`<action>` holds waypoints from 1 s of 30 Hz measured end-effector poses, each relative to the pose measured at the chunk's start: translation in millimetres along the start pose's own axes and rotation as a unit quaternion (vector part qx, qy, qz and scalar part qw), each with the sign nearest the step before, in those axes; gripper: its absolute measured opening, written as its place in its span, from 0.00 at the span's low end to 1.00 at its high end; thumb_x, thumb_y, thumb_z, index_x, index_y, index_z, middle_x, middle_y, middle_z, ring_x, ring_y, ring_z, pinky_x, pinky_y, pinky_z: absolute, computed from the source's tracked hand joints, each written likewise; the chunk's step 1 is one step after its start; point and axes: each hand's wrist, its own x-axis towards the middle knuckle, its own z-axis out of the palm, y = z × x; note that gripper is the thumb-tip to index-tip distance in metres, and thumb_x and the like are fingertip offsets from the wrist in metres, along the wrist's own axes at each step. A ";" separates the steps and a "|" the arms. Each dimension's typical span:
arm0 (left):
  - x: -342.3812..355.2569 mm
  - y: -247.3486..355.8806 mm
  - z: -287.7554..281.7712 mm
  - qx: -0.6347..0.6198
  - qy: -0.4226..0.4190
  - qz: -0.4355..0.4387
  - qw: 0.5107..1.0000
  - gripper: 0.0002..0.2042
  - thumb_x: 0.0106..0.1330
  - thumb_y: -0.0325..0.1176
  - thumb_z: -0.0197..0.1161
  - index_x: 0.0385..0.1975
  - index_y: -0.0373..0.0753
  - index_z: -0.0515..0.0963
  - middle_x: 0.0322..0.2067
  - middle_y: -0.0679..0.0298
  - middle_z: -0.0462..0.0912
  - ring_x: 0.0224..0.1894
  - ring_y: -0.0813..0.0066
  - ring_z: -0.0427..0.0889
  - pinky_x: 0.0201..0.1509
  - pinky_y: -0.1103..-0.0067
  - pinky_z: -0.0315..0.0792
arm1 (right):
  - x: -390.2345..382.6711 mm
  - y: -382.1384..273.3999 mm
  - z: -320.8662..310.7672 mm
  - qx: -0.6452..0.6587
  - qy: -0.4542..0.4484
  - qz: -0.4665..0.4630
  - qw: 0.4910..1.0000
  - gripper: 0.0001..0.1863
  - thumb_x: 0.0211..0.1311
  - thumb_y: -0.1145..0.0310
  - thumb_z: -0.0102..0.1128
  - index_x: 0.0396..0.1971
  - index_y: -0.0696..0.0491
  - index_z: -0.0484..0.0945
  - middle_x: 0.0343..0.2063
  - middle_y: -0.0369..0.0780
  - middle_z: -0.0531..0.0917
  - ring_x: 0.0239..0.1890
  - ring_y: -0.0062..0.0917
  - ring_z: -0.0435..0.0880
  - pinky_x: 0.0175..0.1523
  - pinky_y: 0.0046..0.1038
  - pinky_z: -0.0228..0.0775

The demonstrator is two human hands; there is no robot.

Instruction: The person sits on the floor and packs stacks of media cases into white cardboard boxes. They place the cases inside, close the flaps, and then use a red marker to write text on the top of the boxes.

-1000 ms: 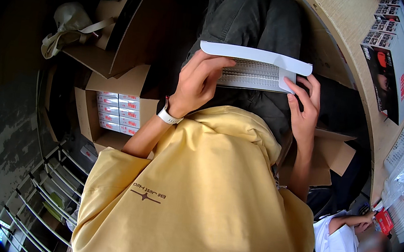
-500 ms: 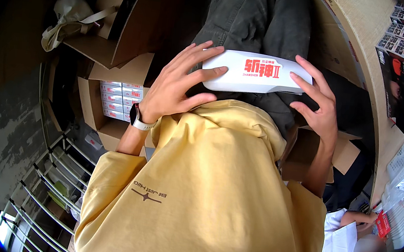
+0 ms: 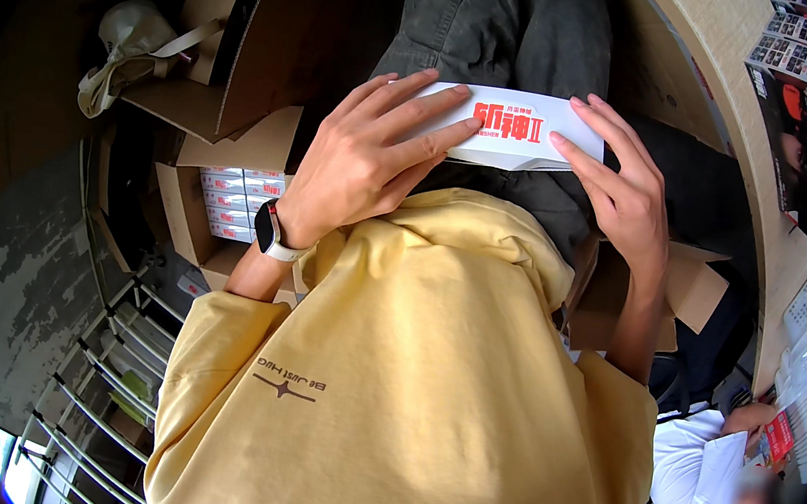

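A long white box (image 3: pixel 506 154) with red print lies crosswise over my lap, its narrow near side partly in view. My left hand (image 3: pixel 375 153) grips its left part, with the fingers stretched over the top and the thumb tucked out of sight below. At the other end, my right hand (image 3: pixel 623 183) holds the box with two fingers on the top face near the right corner. Its thumb is hidden. Beneath the box are my dark trousers (image 3: pixel 471 29).
To my left, an open carton (image 3: pixel 182 210) holds several stacked white boxes (image 3: pixel 233 201). A larger open carton (image 3: pixel 278 45) and a pale bag (image 3: pixel 133 32) are beyond it. On my right are a wooden table (image 3: pixel 771 297), printed boxes (image 3: pixel 790 138), an open carton (image 3: pixel 696 288) and a person (image 3: pixel 699 475) in white.
My left fingers have slid farther across the top of the box, and the left thumb has gone beneath it. My right thumb is now hidden. The box has tilted slightly.
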 end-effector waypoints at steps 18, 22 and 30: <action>0.1 -0.4 4.4 -0.049 0.004 -0.053 0.997 0.25 0.60 0.19 0.69 0.57 0.49 0.85 0.61 0.62 0.83 0.68 0.51 0.76 0.71 0.57 0.71 | 12.1 -17.3 28.1 -0.111 0.115 0.023 0.987 0.20 0.44 0.64 0.84 0.36 0.54 0.86 0.46 0.41 0.86 0.50 0.41 0.89 0.49 0.36 0.84; -0.8 -1.4 1.2 -0.040 -0.008 -0.043 0.998 0.25 0.60 0.20 0.69 0.58 0.50 0.84 0.61 0.63 0.82 0.68 0.52 0.76 0.71 0.57 0.70 | 12.6 -21.2 28.6 -0.103 0.108 0.035 0.988 0.20 0.43 0.64 0.84 0.36 0.55 0.85 0.45 0.42 0.86 0.50 0.43 0.88 0.47 0.36 0.84; -2.3 -5.5 2.4 -0.032 -0.015 -0.032 0.999 0.26 0.61 0.22 0.70 0.60 0.51 0.83 0.63 0.63 0.81 0.69 0.53 0.75 0.71 0.58 0.70 | 12.9 -24.3 31.8 -0.097 0.106 0.052 0.988 0.20 0.43 0.66 0.83 0.36 0.55 0.84 0.48 0.42 0.85 0.51 0.43 0.88 0.49 0.37 0.84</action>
